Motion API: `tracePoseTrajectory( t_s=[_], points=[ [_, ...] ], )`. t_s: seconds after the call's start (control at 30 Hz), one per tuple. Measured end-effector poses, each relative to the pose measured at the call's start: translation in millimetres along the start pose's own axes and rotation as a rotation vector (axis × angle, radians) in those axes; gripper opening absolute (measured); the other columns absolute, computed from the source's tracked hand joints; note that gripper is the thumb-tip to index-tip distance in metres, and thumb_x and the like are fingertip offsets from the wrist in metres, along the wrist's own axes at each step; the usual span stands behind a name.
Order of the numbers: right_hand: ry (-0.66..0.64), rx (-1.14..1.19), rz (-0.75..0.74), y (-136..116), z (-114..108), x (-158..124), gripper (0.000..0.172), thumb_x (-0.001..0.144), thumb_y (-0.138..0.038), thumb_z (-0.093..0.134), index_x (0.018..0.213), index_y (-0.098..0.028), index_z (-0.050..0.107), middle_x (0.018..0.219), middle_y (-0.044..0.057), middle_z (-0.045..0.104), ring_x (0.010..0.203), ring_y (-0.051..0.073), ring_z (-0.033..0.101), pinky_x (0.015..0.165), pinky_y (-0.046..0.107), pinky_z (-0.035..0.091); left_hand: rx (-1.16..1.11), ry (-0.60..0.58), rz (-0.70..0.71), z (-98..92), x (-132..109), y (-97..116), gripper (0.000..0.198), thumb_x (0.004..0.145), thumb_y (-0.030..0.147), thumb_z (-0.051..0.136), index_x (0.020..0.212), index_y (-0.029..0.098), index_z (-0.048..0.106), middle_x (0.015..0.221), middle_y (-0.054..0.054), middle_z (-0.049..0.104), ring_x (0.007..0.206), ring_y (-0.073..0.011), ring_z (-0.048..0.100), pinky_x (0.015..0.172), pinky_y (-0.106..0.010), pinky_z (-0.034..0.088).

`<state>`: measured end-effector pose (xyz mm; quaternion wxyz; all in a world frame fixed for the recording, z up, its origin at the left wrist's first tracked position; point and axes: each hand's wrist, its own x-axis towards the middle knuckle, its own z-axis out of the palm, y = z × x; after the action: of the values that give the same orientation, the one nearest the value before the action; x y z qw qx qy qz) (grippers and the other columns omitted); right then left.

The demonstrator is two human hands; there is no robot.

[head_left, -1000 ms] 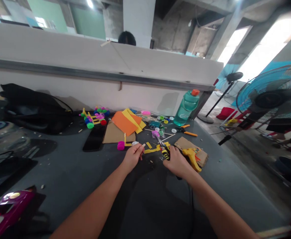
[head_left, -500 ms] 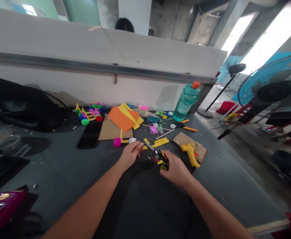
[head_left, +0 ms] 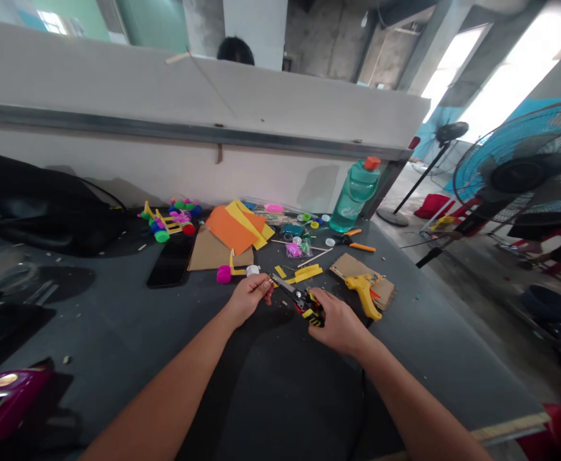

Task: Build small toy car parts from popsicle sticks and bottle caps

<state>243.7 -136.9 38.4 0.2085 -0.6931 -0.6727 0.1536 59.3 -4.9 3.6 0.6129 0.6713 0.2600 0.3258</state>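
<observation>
My left hand (head_left: 250, 298) is closed in a pinch on a small pale piece (head_left: 271, 280), perhaps a bit of wooden stick, mostly hidden by the fingers. My right hand (head_left: 338, 320) grips pliers (head_left: 300, 298) with long grey jaws and black, yellow and red handles. The jaw tips point left and reach the pale piece; whether they touch it I cannot tell. Just behind my left hand stands a small yellow frame (head_left: 235, 271) with a magenta cap (head_left: 223, 274) and a white cap (head_left: 252, 271) as wheels. Yellow strips (head_left: 307, 273) lie beyond the pliers.
A yellow glue gun (head_left: 364, 296) rests on cardboard (head_left: 342, 267) at right. Farther back are orange-handled pliers (head_left: 360, 246), a teal bottle (head_left: 355, 195), orange sheets (head_left: 230, 228) and colourful toy cars (head_left: 165, 224). A phone (head_left: 168, 262) and a magenta object (head_left: 9, 406) lie at left.
The jaws seem to have closed somewhat and sit nearer the left fingers. Both hands keep their grips. The whole view has shifted slightly.
</observation>
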Motion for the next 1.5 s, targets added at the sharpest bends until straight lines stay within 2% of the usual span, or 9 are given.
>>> tracePoseTrajectory(
  t_s=[0.2,0.4,0.97,1.2,1.5],
  points=[
    [-0.057,0.052,-0.017,1.6,-0.3,1.0,0.051,0.061,-0.018,0.057,0.112,-0.018,0.05,0.104,0.007,0.059,0.092,0.022,0.056,0.081,0.029,0.04,-0.054,-0.017,-0.006,-1.5,-0.1,1.1,0.033,0.08,0.045,0.053,0.066,0.015,0.051,0.057,0.003,0.049,0.053,-0.0101,0.049,0.055,-0.022,0.039],
    [-0.033,0.078,0.001,2.2,-1.3,2.3,0.052,0.061,-0.016,0.056,0.112,-0.018,0.05,0.103,0.007,0.06,0.091,0.021,0.056,0.08,0.029,0.04,-0.056,-0.019,-0.016,-0.5,-1.0,6.5,0.035,0.079,0.046,0.054,0.064,0.015,0.052,0.06,0.002,0.049,0.056,-0.011,0.05,0.057,-0.023,0.041],
    [-0.003,-0.085,-0.04,2.1,-1.6,-1.6,0.053,0.062,-0.019,0.054,0.114,-0.018,0.047,0.106,0.009,0.058,0.095,0.024,0.057,0.079,0.029,0.042,0.039,-0.053,-0.006,-1.6,-3.1,8.2,0.036,0.08,0.046,0.051,0.062,0.016,0.05,0.057,0.0,0.053,0.056,-0.0116,0.049,0.057,-0.023,0.039],
    [-0.019,-0.05,-0.015,-0.9,2.9,-1.6,0.043,0.063,-0.017,0.053,0.106,-0.02,0.047,0.093,0.006,0.059,0.086,0.022,0.057,0.074,0.027,0.04,-0.055,-0.042,-0.044,-1.2,-2.7,5.2,0.035,0.078,0.047,0.054,0.064,0.015,0.051,0.06,0.0,0.049,0.057,-0.0115,0.049,0.056,-0.023,0.038],
    [-0.006,-0.007,-0.02,0.1,-0.1,1.5,0.045,0.062,-0.017,0.053,0.107,-0.019,0.046,0.098,0.006,0.059,0.087,0.021,0.056,0.077,0.028,0.04,-0.098,-0.056,-0.051,-2.8,-1.4,2.5,0.035,0.079,0.046,0.055,0.064,0.015,0.052,0.06,0.001,0.049,0.057,-0.0107,0.049,0.057,-0.022,0.037]
  ],
)
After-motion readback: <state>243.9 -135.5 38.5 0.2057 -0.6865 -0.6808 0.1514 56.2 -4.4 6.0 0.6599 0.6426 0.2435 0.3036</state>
